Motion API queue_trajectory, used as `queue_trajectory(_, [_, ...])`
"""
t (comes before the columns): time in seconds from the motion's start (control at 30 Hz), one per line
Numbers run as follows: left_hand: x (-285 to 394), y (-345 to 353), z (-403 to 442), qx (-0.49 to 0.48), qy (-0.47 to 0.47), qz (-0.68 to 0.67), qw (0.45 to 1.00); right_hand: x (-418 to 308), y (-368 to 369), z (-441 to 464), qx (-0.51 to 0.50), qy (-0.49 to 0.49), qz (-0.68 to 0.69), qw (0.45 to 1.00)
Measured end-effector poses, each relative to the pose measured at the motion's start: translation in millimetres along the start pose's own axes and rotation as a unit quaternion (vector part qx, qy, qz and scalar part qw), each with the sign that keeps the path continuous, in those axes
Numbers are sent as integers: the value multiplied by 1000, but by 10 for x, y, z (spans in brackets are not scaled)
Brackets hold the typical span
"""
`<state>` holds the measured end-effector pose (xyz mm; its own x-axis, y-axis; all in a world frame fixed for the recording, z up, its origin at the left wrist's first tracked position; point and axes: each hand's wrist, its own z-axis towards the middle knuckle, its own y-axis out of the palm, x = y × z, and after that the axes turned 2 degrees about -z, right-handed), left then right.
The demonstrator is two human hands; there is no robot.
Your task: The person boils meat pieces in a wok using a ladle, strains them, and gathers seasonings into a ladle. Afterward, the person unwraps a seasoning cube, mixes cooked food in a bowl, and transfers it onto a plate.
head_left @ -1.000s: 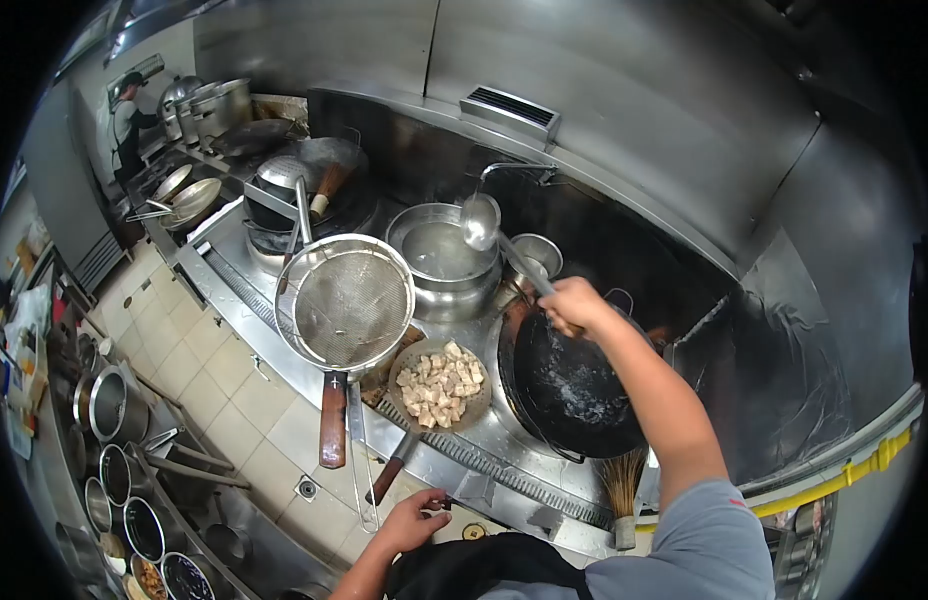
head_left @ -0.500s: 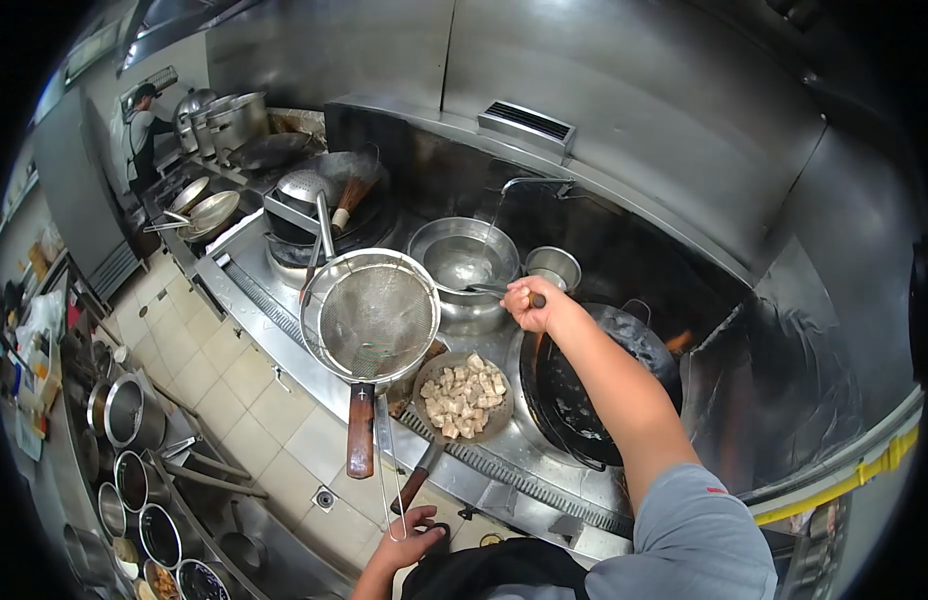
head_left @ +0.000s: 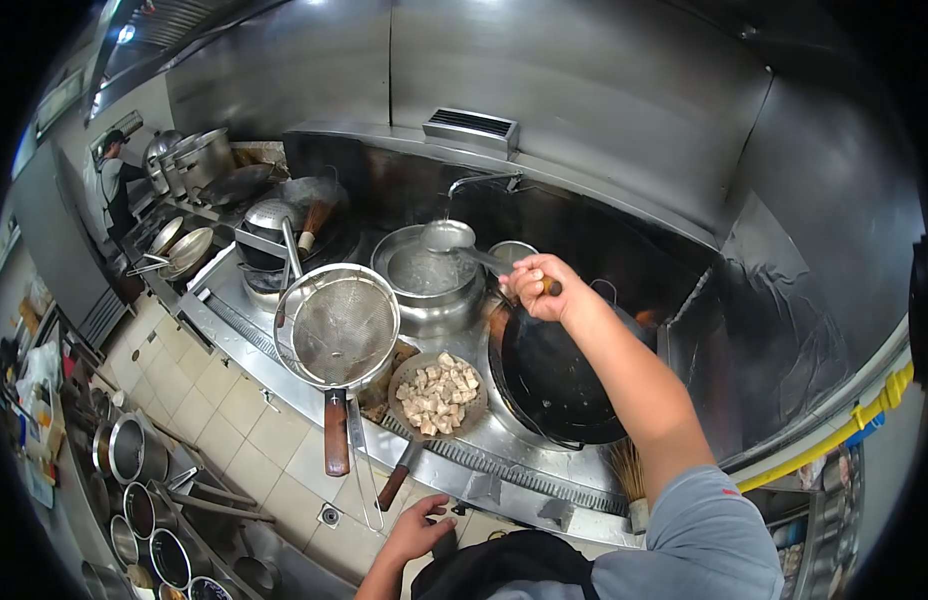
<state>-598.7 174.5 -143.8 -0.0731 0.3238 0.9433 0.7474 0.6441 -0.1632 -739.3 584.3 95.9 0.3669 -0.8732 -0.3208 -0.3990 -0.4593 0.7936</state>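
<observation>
Your right hand had its fingers closed around the wooden end of the ladle. Your left hand, low near your apron, had its fingers loosely parted, close to the wooden handle of the skimmer. The ladle's bowl was over the water pot, below the tap, whose stream seemed to fall toward it; at this size you could not be sure whether the bowl touched the water. Pale cubed pieces lay in the skimmer, in front of the pot. The large mesh strainer was left of them, and the black wok sat to the right, partly behind your forearm. A bristle brush stood beyond that, near your sleeve.
</observation>
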Motion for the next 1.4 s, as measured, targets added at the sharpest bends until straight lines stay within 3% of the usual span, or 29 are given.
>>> queue_trajectory(0.27, [206, 281, -25, -42, 0, 2, 999, -14, -62, -838, -45, -27, 26, 998])
queue_trajectory(0.57, [318, 502, 110, -69, -13, 43, 997, 515, -1015, -2290, -83, -33, 45, 995])
queue_trajectory(0.63, [409, 535, 144, -72, -31, 37, 996, 610, -1343, -2468, -52, -23, 11, 998])
queue_trajectory(0.73, [466, 519, 206, -76, 4, 59, 995, 813, -1587, -2650, 139, -64, -110, 982])
queue_trajectory(0.77, [496, 515, 235, -80, -4, 64, 995, 894, -1611, -2684, 219, -88, -174, 956])
queue_trajectory(0.83, [516, 476, 233, -62, -16, 65, 996, 1037, -1652, -2781, 314, -119, -443, 831])
queue_trajectory(0.9, [529, 410, 237, -68, -39, 71, 994, 1123, -1404, -2763, 406, -103, -539, 730])
queue_trajectory(0.93, [374, 402, 244, -53, -17, 53, 997, 1119, -1458, -2696, 394, -103, -551, 729])
queue_trajectory(1.0, [293, 363, 206, -38, -17, 41, 998, 1037, -1613, -2544, 328, -318, -775, 436])
queue_trajectory(1.07, [144, 333, 204, -39, -3, 33, 999, 872, -1425, -2172, 289, -365, -781, 416])
queue_trajectory(1.13, [3, 312, 187, -34, 3, 18, 999, 707, -976, -1799, 288, -331, -718, 541])
queue_trajectory(1.17, [-31, 291, 181, -31, 1, 9, 999, 633, -649, -1589, 309, -244, -633, 667])
queue_trajectory(1.3, [40, 142, 38, -18, -5, -7, 1000, 192, -300, -222, 224, -210, -640, 705])
queue_trajectory(1.4, [-18, 25, -80, -7, -51, -75, 996, 130, -138, 940, 242, -141, -606, 744])
